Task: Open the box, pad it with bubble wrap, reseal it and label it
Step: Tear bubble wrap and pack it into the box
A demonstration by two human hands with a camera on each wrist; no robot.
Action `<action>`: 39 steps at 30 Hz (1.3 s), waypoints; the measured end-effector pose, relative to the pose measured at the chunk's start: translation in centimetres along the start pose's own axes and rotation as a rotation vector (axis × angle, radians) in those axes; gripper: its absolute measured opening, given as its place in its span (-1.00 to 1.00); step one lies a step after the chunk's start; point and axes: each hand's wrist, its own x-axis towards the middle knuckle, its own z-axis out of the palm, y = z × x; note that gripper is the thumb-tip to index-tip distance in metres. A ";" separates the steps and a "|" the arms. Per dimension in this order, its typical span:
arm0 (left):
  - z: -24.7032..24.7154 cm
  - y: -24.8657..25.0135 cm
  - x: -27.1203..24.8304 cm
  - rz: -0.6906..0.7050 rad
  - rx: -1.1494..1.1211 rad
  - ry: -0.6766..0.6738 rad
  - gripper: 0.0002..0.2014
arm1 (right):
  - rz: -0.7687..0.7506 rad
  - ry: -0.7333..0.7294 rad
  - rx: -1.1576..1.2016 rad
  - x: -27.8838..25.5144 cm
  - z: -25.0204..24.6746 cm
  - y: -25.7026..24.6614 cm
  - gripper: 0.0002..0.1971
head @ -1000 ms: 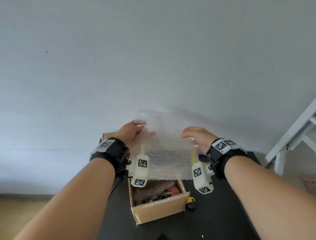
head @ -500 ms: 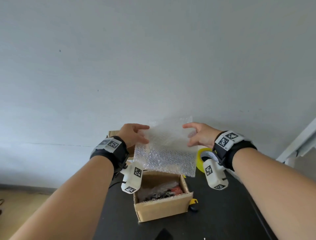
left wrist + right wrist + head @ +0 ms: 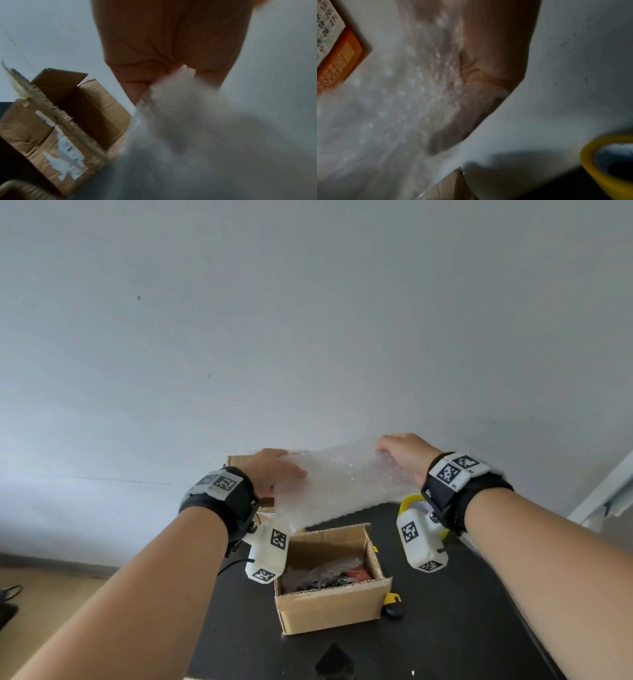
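Note:
A clear sheet of bubble wrap (image 3: 337, 487) is stretched in the air above and behind the open cardboard box (image 3: 334, 609). My left hand (image 3: 274, 472) pinches its left edge, and the left wrist view shows that bubble wrap (image 3: 197, 135) squeezed between the fingers (image 3: 137, 89). My right hand (image 3: 404, 455) grips the right edge, its fingers (image 3: 491, 75) curled over the bubble wrap (image 3: 399, 108). The box stands on the black table (image 3: 462, 628), flaps open, with dark and red items (image 3: 329, 575) inside.
A yellow tape roll (image 3: 412, 503) lies behind my right wrist, seen too as the tape roll (image 3: 607, 162). A second open cardboard box (image 3: 72, 115) stands at the back left. A small black-and-yellow tool (image 3: 392, 606) lies right of the box. A white frame (image 3: 603, 491) stands far right.
The bubble wrap has swung from hanging upright to lying nearly flat, and both hands have moved a little apart, spreading it over the box.

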 end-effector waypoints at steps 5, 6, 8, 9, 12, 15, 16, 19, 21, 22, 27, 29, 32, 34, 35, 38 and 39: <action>2.0 -3.8 -0.8 -0.183 0.700 -0.105 -0.65 | 0.198 -0.235 -0.165 -1.9 3.0 3.0 -0.66; 2.2 -4.8 -0.6 -0.210 0.703 -0.139 -0.62 | 0.225 -0.262 -0.213 -2.2 3.5 3.6 -0.59; 2.3 -5.9 -0.4 -0.241 0.732 -0.168 -0.44 | 0.254 -0.277 -0.301 -1.9 4.5 5.0 -0.43; 2.4 -6.0 -0.5 -0.239 0.744 -0.164 -0.40 | 0.239 -0.278 -0.334 -1.6 5.1 5.4 -0.43; 2.7 -6.2 -0.1 -0.151 0.839 -0.154 -0.50 | 0.175 -0.296 -0.538 -2.2 6.4 4.0 -0.64; 3.1 -6.1 0.1 -0.144 1.006 -0.207 -0.58 | 0.060 -0.297 -0.886 -3.0 7.4 2.1 -0.79; 3.2 -6.1 0.1 -0.137 1.026 -0.211 -0.61 | 0.025 -0.296 -0.986 -3.2 7.7 1.8 -0.78; 3.5 -6.4 0.4 -0.087 1.079 -0.179 -0.65 | -0.038 -0.238 -1.130 -2.5 8.2 3.2 -0.70; 3.6 -6.6 0.5 -0.048 1.128 -0.141 -0.74 | -0.064 -0.212 -1.197 -2.0 8.3 4.7 -0.72; 3.7 -6.8 0.5 -0.018 1.160 -0.119 -0.78 | -0.078 -0.218 -1.229 -1.9 8.5 5.3 -0.78; 4.4 -7.2 0.1 0.369 1.338 -0.033 -0.74 | -0.198 -0.166 -1.344 -2.6 9.4 6.4 -0.81; 4.9 -7.0 0.1 0.402 1.307 -0.098 -0.86 | -0.268 -0.109 -1.347 -2.7 9.5 6.7 -0.81; 5.4 -6.9 0.3 0.199 1.212 -0.260 -0.80 | -0.348 -0.095 -1.328 -3.0 9.3 6.6 -0.80; 5.3 -6.9 0.4 0.051 1.148 -0.322 -0.73 | -0.389 -0.126 -1.337 -3.2 9.2 6.6 -0.78; 5.2 -6.9 0.5 -0.015 1.132 -0.363 -0.72 | -0.414 -0.140 -1.356 -3.4 9.2 6.6 -0.77; 5.3 -7.2 0.8 -0.074 1.204 -0.464 -0.59 | -0.486 -0.181 -1.393 -3.7 9.5 7.0 -0.73; 5.5 -7.3 1.0 -0.063 1.246 -0.475 -0.55 | -0.516 -0.194 -1.392 -3.7 9.6 7.0 -0.70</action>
